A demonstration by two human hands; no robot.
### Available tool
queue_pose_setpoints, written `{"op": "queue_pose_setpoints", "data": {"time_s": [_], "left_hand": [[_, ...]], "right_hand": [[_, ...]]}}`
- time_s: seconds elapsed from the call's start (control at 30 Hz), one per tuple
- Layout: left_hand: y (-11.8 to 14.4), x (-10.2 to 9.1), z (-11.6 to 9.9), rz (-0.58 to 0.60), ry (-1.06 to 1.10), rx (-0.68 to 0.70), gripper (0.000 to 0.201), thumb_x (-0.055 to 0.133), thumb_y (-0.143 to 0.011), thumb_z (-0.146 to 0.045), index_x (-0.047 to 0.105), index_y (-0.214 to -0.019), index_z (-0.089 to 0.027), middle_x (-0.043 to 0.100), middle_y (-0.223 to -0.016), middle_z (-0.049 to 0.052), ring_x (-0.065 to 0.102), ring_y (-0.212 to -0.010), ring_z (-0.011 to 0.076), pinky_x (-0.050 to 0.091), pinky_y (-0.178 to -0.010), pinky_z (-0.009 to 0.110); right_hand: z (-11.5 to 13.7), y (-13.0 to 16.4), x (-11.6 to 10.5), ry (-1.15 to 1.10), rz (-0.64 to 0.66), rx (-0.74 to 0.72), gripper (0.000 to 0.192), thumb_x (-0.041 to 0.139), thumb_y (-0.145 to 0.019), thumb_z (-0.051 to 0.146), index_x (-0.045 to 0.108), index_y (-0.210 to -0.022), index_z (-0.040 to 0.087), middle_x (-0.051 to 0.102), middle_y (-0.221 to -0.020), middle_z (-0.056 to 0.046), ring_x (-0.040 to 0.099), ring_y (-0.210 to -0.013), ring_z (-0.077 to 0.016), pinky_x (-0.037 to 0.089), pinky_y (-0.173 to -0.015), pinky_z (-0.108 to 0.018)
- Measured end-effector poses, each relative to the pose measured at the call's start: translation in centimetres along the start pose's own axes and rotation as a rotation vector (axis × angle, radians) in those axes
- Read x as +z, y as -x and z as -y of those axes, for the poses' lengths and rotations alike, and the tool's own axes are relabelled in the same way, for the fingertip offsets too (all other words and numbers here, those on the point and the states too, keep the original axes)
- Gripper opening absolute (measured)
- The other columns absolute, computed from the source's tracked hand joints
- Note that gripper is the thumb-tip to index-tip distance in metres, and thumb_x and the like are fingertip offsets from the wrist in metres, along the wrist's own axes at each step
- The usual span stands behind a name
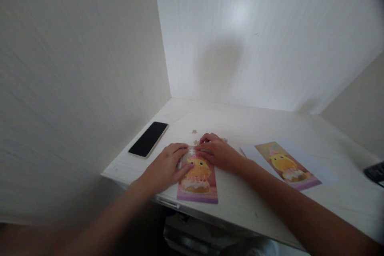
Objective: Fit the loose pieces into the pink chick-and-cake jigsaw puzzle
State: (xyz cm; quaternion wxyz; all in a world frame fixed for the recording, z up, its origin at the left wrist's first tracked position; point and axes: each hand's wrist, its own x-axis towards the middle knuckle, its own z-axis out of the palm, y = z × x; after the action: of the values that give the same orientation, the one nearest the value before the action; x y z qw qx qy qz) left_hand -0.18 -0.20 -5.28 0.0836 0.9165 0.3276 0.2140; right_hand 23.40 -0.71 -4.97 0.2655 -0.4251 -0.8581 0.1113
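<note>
A jigsaw puzzle (197, 186) with a yellow cartoon figure and a cake lies on the white desk near its front edge. A white, piece-shaped gap shows near its top. My left hand (168, 166) rests along the puzzle's left side, fingers stretched toward the upper edge and thumb lying on the picture. My right hand (217, 152) is at the puzzle's upper right, with its fingers bent and close together near the gap. Whatever lies between those fingertips is hidden. Loose puzzle pieces (194, 131) lie just beyond the hands, partly covered by the right one.
To the left lies a dark-screened phone (149, 139). A printed picture (286, 165) of the same figure sits on white paper at the right. A black object (375, 172) is at the far right edge. Pale walls (255, 48) enclose the desk (240, 218).
</note>
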Motion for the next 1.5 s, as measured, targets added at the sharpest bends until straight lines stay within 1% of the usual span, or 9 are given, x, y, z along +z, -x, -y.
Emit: {"op": "queue_pose_setpoints", "data": {"time_s": [0.17, 0.33, 0.5, 0.67, 0.87, 1.0, 1.13, 1.3, 1.5], "left_hand": [[0.0, -0.2, -0.1, 0.004, -0.004, 0.02, 0.048, 0.051, -0.092, -0.041, 0.048, -0.134, -0.018, 0.049, -0.137, 0.011, 0.044, -0.128, 0.0229, 0.035, -0.11, 0.042], [-0.1, 0.0, 0.0, 0.017, -0.012, 0.058, 0.045, 0.048, -0.094, -0.039, 0.051, -0.133, -0.019, 0.052, -0.136, 0.009, 0.045, -0.127, 0.0221, 0.037, -0.109, 0.042], [-0.2, 0.2, 0.1, 0.025, -0.029, 0.046, 0.043, 0.048, -0.094, -0.039, 0.054, -0.131, -0.018, 0.053, -0.135, 0.009, 0.045, -0.127, 0.0222, 0.038, -0.108, 0.041], [-0.2, 0.2, 0.1, 0.015, -0.009, 0.035, 0.043, 0.05, -0.093, -0.039, 0.052, -0.131, -0.019, 0.052, -0.136, 0.009, 0.046, -0.127, 0.0222, 0.038, -0.108, 0.041], [-0.4, -0.3, -0.2, -0.014, 0.06, -0.032, 0.047, 0.053, -0.091, -0.04, 0.048, -0.133, -0.02, 0.052, -0.135, 0.01, 0.048, -0.125, 0.0219, 0.04, -0.107, 0.04], [-0.4, -0.5, 0.1, -0.13, 0.097, -0.044, 0.038, 0.052, -0.092, -0.035, 0.051, -0.128, -0.02, 0.059, -0.125, 0.009, 0.054, -0.117, 0.021, 0.044, -0.101, 0.04], [-0.3, -0.6, 0.2, -0.216, 0.126, -0.021, 0.032, 0.052, -0.093, -0.029, 0.054, -0.124, -0.02, 0.063, -0.118, 0.007, 0.059, -0.108, 0.0184, 0.048, -0.095, 0.035], [-0.2, -0.6, 0.0, -0.19, 0.202, 0.074, 0.026, 0.051, -0.093, -0.022, 0.06, -0.117, -0.021, 0.065, -0.116, 0.005, 0.06, -0.106, 0.0162, 0.049, -0.092, 0.03], [-0.1, -1.1, -0.3, -0.21, 0.298, 0.04, 0.017, 0.056, -0.09, -0.023, 0.065, -0.104, -0.021, 0.068, -0.102, 0.004, 0.063, -0.092, 0.0144, 0.051, -0.082, 0.027]], "right_hand": [[-0.8, -0.3, 0.0, -0.039, -0.176, 0.152, 0.028, 0.058, -0.089, 0.007, 0.065, -0.114, 0.016, 0.064, -0.107, -0.009, 0.059, -0.095, -0.0207, 0.047, -0.088, -0.035], [-1.4, -0.9, 0.5, 0.048, -0.097, 0.077, 0.035, 0.056, -0.087, 0.004, 0.063, -0.119, 0.017, 0.066, -0.114, -0.008, 0.055, -0.104, -0.023, 0.044, -0.095, -0.039], [-1.5, -1.8, 0.2, 0.051, -0.028, -0.017, 0.028, 0.054, -0.09, 0.004, 0.07, -0.108, 0.018, 0.07, -0.106, -0.006, 0.059, -0.098, -0.021, 0.044, -0.093, -0.039], [-1.6, -2.1, -0.3, 0.017, -0.037, 0.021, 0.029, 0.057, -0.085, 0.0, 0.07, -0.105, 0.016, 0.069, -0.103, -0.008, 0.059, -0.095, -0.0203, 0.046, -0.089, -0.035], [-2.1, -1.9, -0.7, -0.24, -0.094, 0.184, 0.027, 0.059, -0.082, 0.004, 0.068, -0.104, 0.015, 0.067, -0.087, -0.006, 0.061, -0.073, -0.0156, 0.05, -0.069, -0.03], [-1.8, -2.0, -1.2, -0.481, -0.047, 0.225, 0.024, 0.061, -0.082, 0.009, 0.067, -0.105, 0.014, 0.068, -0.091, -0.007, 0.062, -0.073, -0.0156, 0.052, -0.068, -0.03], [-0.1, -2.2, -1.6, -0.647, 0.01, 0.19, 0.025, 0.06, -0.083, 0.01, 0.065, -0.107, 0.016, 0.065, -0.094, -0.006, 0.061, -0.076, -0.0156, 0.052, -0.069, -0.031], [2.1, -2.5, -1.1, -0.868, 0.058, 0.229, 0.033, 0.067, -0.077, 0.011, 0.056, -0.107, 0.018, 0.059, -0.095, -0.004, 0.059, -0.071, -0.0135, 0.051, -0.064, -0.028], [2.8, -2.6, -0.7, -0.978, 0.016, 0.292, 0.034, 0.071, -0.075, 0.015, 0.049, -0.101, 0.021, 0.059, -0.093, -0.002, 0.06, -0.075, -0.0142, 0.052, -0.066, -0.028]]}}
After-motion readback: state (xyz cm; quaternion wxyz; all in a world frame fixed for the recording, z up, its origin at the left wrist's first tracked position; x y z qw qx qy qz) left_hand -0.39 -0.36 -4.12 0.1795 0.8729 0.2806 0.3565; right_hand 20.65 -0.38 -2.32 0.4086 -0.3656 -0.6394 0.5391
